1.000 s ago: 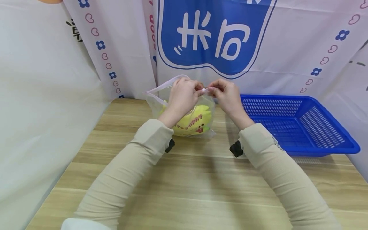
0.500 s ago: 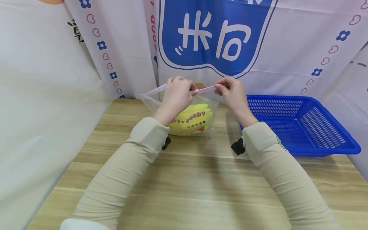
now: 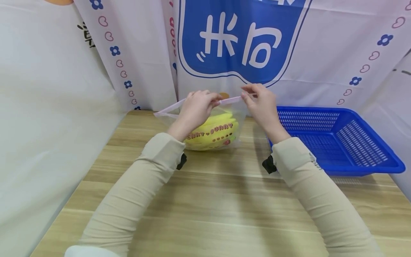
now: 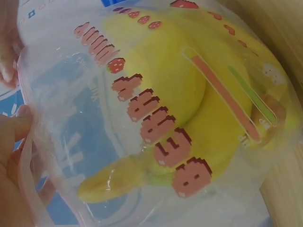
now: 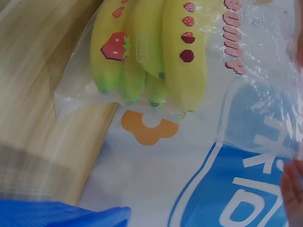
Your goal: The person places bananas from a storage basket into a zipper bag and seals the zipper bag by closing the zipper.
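A bunch of bananas lies inside a clear zip bag printed with pink lettering and strawberries. The bag stands on the table with its pink zip strip on top. My left hand pinches the strip near its middle, right at a small whitish slider. At the strip's right end, my right hand holds the corner between thumb and fingers. Left of the slider the bag's mouth gapes. In the left wrist view the banana stem points toward the mouth; the right wrist view shows the banana tips.
A blue plastic basket with mesh sides stands at the right, close to my right forearm. The wooden table ends at the back against a printed cloth. White cloth hangs along the left side.
My hands have moved apart: the left hand slid left along the strip with the slider, the right hand shifted slightly right. The bananas' print now shows more fully.
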`<state>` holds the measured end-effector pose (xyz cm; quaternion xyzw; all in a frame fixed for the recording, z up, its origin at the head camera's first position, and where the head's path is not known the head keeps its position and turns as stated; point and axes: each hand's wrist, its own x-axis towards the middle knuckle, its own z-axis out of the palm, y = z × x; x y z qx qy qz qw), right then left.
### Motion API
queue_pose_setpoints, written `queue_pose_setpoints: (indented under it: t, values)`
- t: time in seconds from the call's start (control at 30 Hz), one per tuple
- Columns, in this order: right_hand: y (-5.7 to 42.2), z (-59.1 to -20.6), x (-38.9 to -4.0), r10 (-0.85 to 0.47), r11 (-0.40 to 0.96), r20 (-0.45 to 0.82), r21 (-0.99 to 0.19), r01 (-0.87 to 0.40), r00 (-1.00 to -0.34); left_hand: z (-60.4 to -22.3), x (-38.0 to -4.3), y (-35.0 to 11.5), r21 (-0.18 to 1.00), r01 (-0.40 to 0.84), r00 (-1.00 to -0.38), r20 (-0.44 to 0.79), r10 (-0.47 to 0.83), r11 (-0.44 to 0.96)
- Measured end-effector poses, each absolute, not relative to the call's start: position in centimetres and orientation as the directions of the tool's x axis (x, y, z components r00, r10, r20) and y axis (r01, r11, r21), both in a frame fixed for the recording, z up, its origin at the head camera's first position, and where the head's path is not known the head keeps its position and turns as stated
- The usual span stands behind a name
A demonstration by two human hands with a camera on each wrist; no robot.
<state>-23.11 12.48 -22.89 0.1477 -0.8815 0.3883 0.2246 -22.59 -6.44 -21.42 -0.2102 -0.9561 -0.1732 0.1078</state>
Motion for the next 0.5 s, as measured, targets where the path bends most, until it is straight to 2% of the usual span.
queue_pose_setpoints:
  t: [0.17,0.23,0.33,0.5]
  values:
    - [11.1,-22.5,-22.8,-0.322,0.746,0.511,-0.381,-0.546,-0.797,-21.6,-22.6,-6.5,0.275,0.446,-0.885,0.278,0.373,0.852]
    - [10.7,-22.5,-22.8,-0.372,0.762,0.499,-0.317,-0.564,-0.783,-21.7,-22.6,-6.4,0.274,0.446,-0.885,0.274,0.375,0.852]
    - [10.4,-22.7,-22.7,-0.370,0.780,0.503,-0.288,-0.555,-0.781,-21.8,-22.5,-6.2,0.281,0.457,-0.882,0.270,0.387,0.844]
    - [10.5,-23.0,-22.7,-0.308,0.791,0.508,-0.332,-0.513,-0.804,-21.9,-22.4,-5.9,0.287,0.468,-0.876,0.276,0.395,0.836]
